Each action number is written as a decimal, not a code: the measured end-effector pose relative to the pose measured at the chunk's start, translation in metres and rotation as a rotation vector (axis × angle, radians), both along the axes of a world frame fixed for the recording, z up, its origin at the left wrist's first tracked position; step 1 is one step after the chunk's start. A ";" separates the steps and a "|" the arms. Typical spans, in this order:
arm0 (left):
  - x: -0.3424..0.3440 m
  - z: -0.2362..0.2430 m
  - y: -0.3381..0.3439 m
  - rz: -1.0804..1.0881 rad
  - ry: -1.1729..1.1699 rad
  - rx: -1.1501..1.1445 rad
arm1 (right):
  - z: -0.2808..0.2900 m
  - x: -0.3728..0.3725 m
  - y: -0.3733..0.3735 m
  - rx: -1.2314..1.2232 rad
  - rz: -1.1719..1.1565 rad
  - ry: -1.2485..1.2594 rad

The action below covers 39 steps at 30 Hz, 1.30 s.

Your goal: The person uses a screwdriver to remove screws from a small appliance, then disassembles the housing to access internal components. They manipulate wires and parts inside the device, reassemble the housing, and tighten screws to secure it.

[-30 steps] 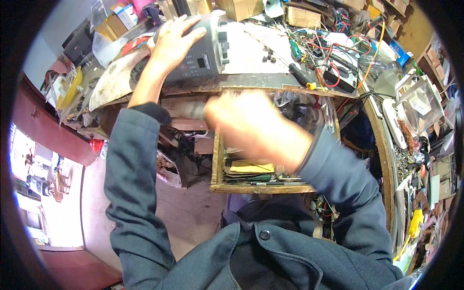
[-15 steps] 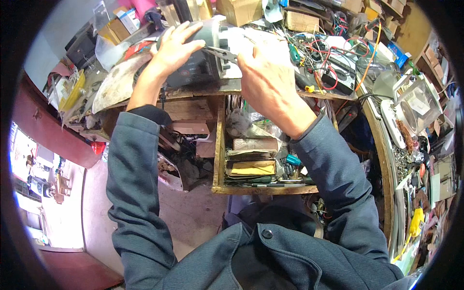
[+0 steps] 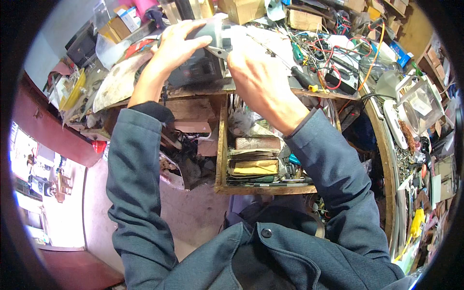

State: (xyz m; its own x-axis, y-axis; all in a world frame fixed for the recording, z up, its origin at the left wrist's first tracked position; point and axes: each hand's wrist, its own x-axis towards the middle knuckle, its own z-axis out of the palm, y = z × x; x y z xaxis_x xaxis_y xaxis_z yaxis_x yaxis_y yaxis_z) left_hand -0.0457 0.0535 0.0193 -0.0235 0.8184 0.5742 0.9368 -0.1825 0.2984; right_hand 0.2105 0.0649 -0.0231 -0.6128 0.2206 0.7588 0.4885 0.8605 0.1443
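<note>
A dark, boxy device [image 3: 193, 72] with knob-like parts on its right side stands at the front of the cluttered workbench. My left hand [image 3: 176, 50] lies over its top, the fingers stretched out and the thumb pointing right. In my closed right hand [image 3: 261, 72] are metal pliers [image 3: 218, 52]. Their jaws point left and reach the device's upper right part, close to my left thumb. What the jaws touch is too small to make out, and my right fist hides the handles.
Below the bench edge an open wooden drawer [image 3: 266, 190] holds a brown pouch [image 3: 257, 143], a yellow packet [image 3: 255, 167] and pens. Right of my hand lie a black-handled screwdriver [image 3: 303, 77], tangled wires and an orange cable [image 3: 374, 58]. Cardboard boxes [image 3: 241, 10] stand behind.
My right hand and the pliers have moved left, nearer the device, and the black-handled screwdriver shows more fully. My left hand stays on the device, with its thumb slightly shifted.
</note>
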 end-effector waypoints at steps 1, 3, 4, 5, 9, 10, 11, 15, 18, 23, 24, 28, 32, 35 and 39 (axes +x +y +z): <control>-0.001 0.006 0.002 -0.053 -0.042 -0.023 | -0.003 0.001 0.000 0.035 0.043 0.045; -0.002 0.001 0.001 -0.070 -0.178 0.009 | 0.002 0.000 -0.018 0.018 -0.043 -0.032; -0.004 -0.008 0.001 -0.041 -0.149 0.045 | 0.004 0.000 -0.026 0.010 -0.084 -0.072; -0.003 -0.010 -0.001 -0.009 -0.110 0.085 | 0.005 -0.002 -0.028 -0.004 -0.119 -0.103; -0.003 -0.017 -0.005 0.053 -0.036 0.172 | 0.004 0.001 -0.031 0.008 -0.129 -0.112; -0.004 -0.018 -0.006 0.038 -0.027 0.176 | 0.001 0.003 -0.033 0.019 -0.122 -0.121; -0.003 -0.018 -0.006 0.053 -0.014 0.178 | 0.002 0.005 -0.034 0.037 -0.115 -0.123; 0.015 -0.013 -0.015 0.157 -0.010 0.117 | 0.009 0.004 -0.041 0.066 -0.171 -0.215; 0.012 -0.012 -0.017 0.150 -0.010 0.123 | 0.010 0.003 -0.043 0.070 -0.142 -0.219; 0.018 -0.010 -0.019 0.186 0.015 0.109 | 0.014 0.004 -0.052 0.050 -0.193 -0.286; 0.019 -0.009 -0.020 0.190 0.016 0.106 | 0.013 0.003 -0.053 0.036 -0.188 -0.276; 0.014 -0.013 -0.019 0.185 -0.003 0.120 | 0.010 0.003 -0.057 -0.001 -0.179 -0.261; 0.019 -0.010 -0.021 0.199 0.008 0.115 | 0.012 0.002 -0.065 -0.048 -0.219 -0.294; 0.018 -0.011 -0.020 0.189 0.009 0.117 | 0.008 0.002 -0.069 -0.072 -0.208 -0.272; 0.023 -0.016 -0.001 0.276 0.015 0.092 | -0.014 0.001 -0.095 -0.170 -0.022 -0.198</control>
State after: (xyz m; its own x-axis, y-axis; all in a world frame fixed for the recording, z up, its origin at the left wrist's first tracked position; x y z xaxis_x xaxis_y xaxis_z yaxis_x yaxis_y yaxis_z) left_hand -0.0229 0.0530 0.0034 -0.2288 0.7267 0.6477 0.9591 0.0544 0.2779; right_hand 0.2120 -0.0300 -0.0375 -0.7396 0.3496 0.5752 0.4838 0.8702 0.0931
